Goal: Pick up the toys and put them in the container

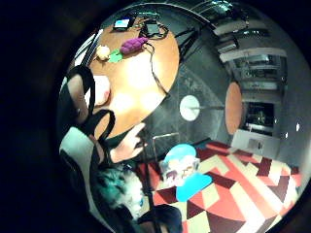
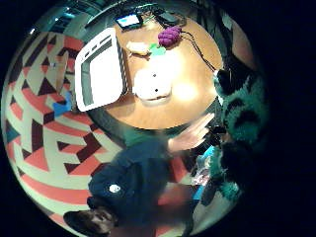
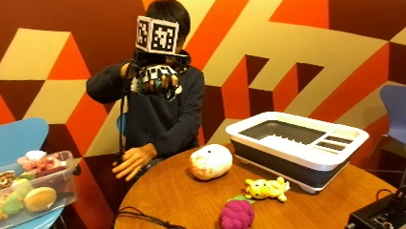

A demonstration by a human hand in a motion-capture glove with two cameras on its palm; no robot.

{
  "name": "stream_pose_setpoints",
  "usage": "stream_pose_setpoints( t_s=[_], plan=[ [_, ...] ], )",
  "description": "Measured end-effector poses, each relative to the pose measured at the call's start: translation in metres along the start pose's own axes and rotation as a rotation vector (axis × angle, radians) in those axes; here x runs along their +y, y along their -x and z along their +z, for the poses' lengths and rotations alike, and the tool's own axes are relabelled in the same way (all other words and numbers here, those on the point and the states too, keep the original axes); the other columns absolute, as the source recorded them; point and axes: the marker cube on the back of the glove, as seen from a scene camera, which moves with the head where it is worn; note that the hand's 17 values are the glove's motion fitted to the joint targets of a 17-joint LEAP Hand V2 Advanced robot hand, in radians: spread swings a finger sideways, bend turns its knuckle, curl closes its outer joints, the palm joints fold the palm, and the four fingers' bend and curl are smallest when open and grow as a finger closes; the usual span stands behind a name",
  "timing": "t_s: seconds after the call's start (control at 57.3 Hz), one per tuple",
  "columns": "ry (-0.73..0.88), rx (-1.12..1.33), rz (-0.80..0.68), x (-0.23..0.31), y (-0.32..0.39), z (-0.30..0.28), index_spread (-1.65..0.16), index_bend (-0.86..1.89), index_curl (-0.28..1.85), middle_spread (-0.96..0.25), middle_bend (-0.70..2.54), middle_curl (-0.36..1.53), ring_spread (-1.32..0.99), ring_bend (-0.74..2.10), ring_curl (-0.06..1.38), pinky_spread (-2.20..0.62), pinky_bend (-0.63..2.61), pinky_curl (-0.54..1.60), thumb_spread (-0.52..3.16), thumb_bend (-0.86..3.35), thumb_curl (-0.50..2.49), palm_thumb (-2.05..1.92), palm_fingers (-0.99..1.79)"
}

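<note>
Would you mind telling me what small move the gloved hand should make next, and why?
Probably lower the gloved right hand, now raised at head height, towards the white-and-grey dish-rack container. It seems to grip a teal furry toy, though the grip is hard to see, while three toys remain on the round wooden table.

The outside view is evenly and warmly lit, with soft focus throughout. In both palm views, overhead light produces bright glare patches on the tabletop (image 1: pixel 131 82). Their rims fall to black, with strong edge distortion.
</note>
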Motion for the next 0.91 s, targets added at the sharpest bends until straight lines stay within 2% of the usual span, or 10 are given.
stream_pose_setpoints(
  t_s=[0.192, 0.384, 0.524, 0.664, 0.733, 0.786, 0.821, 0.838, 0.856, 0.908],
  plan=[
    [-0.148, -0.098, -0.044, -0.003, 0.019, -0.013, -0.43, 0.56, 1.04, -0.55, 0.70, 1.15, -0.45, 1.40, 0.77, -0.37, 1.37, 0.49, 0.20, 0.49, 1.42, 0.69, 0.63],
    [-0.264, -0.245, -0.192, -0.036, 0.099, -0.057, -0.45, 0.52, 1.13, -0.56, 0.67, 1.22, -0.45, 1.40, 0.77, -0.37, 1.38, 0.48, 0.16, 0.51, 1.46, 0.67, 0.63],
    [-0.256, -0.316, -0.294, -0.068, 0.187, -0.069, -0.45, 0.48, 1.18, -0.57, 0.65, 1.25, -0.44, 1.39, 0.77, -0.37, 1.39, 0.48, 0.14, 0.52, 1.47, 0.66, 0.63],
    [-0.229, -0.339, -0.331, -0.108, 0.269, -0.057, -0.46, 0.44, 1.22, -0.57, 0.62, 1.28, -0.44, 1.39, 0.77, -0.37, 1.38, 0.47, 0.12, 0.52, 1.49, 0.65, 0.63],
    [-0.137, -0.343, -0.361, -0.124, 0.291, -0.046, -0.46, 0.40, 1.23, -0.57, 0.60, 1.28, -0.45, 1.37, 0.77, -0.36, 1.38, 0.47, 0.12, 0.51, 1.49, 0.65, 0.60],
    [-0.051, -0.298, -0.403, -0.130, 0.300, -0.034, -0.46, 0.30, 1.22, -0.56, 0.55, 1.27, -0.45, 1.36, 0.76, -0.37, 1.39, 0.47, 0.15, 0.47, 1.47, 0.61, 0.51],
    [-0.033, -0.273, -0.427, -0.132, 0.301, -0.026, -0.43, 0.06, 1.14, -0.53, 0.39, 1.21, -0.42, 1.29, 0.74, -0.33, 1.48, 0.50, 0.29, 0.43, 1.46, 0.51, 0.15],
    [-0.033, -0.274, -0.437, -0.133, 0.300, -0.024, -0.41, 0.01, 1.09, -0.49, 0.29, 1.17, -0.35, 1.17, 0.73, -0.28, 1.42, 0.49, 0.38, 0.37, 1.43, 0.40, -0.31],
    [-0.034, -0.285, -0.443, -0.133, 0.297, -0.022, -0.40, 0.02, 1.06, -0.45, 0.24, 1.14, -0.30, 1.06, 0.72, -0.23, 1.41, 0.50, 0.44, 0.33, 1.40, 0.33, -0.47],
    [-0.021, -0.359, -0.421, -0.145, 0.275, -0.024, -0.38, 0.03, 0.94, -0.37, 0.13, 1.06, -0.21, 0.80, 0.64, -0.15, 1.33, 0.45, 0.61, 0.22, 1.30, 0.17, -0.56]
  ],
)
